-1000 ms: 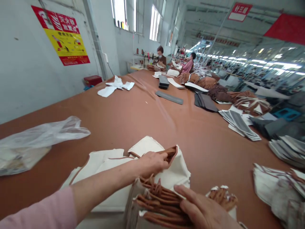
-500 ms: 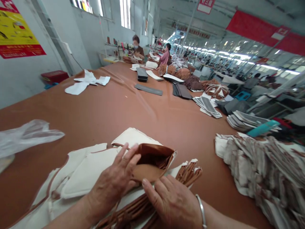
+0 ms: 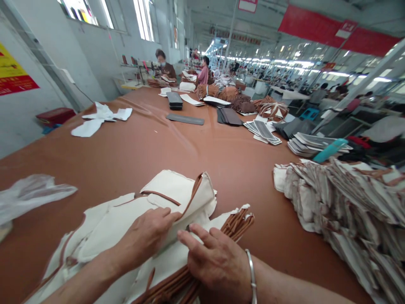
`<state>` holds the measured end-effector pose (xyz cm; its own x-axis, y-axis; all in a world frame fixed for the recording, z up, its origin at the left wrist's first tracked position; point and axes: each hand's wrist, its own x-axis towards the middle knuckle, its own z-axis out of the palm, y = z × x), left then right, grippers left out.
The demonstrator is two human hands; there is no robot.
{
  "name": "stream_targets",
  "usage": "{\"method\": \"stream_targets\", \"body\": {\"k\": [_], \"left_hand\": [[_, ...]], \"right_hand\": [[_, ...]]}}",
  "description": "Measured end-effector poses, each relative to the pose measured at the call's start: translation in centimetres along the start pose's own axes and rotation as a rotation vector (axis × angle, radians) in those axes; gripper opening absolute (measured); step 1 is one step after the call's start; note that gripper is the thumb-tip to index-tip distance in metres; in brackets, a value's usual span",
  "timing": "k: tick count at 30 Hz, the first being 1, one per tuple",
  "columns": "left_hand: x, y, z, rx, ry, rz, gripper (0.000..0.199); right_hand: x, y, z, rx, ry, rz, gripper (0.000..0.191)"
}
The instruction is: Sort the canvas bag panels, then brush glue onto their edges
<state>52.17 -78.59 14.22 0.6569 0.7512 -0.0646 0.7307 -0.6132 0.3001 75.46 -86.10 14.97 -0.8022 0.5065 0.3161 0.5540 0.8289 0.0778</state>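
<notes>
Looking down the long brown-topped worktable (image 3: 136, 156), a co-worker (image 3: 164, 67) sits far off, too small to show what their hands are doing. A heap of cream-and-brown fabric pieces (image 3: 335, 198) lies to the right, its near end cut off by the frame. On the near side of the table, a cream canvas panel (image 3: 177, 194) with brown piping lies folded. The left hand (image 3: 147, 238) presses flat on it, fingers together. The right hand (image 3: 215, 264) rests spread on the canvas, pinching nothing, beside a bundle of brown straps (image 3: 237, 228) partly hidden beneath it. A silver bangle (image 3: 252, 274) circles the right wrist.
</notes>
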Motion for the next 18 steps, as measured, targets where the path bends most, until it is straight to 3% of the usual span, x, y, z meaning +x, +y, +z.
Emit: {"method": "stream_targets", "body": {"k": [5, 8, 14, 18], "left_hand": [[-2.4, 2.6, -1.2, -0.003, -0.037, 0.17, 0.026], [-3.6, 3.4, -1.0, 0.049, -0.001, 0.214, 0.037], [-5.2, 2.9, 1.3, 0.125, 0.119, 0.265, 0.06], [-6.1, 2.6, 1.8, 0.056, 0.183, 0.283, 0.05]], "right_hand": [[0.2, 0.1, 0.2, 0.02, 0.115, 0.007, 0.015], [0.4, 0.0, -0.1, 0.054, 0.124, 0.021, 0.011], [0.5, -0.2, -0.6, -0.002, 0.001, 0.055, 0.015], [-0.2, -0.5, -0.6, -0.024, -0.003, 0.044, 0.016]]}}
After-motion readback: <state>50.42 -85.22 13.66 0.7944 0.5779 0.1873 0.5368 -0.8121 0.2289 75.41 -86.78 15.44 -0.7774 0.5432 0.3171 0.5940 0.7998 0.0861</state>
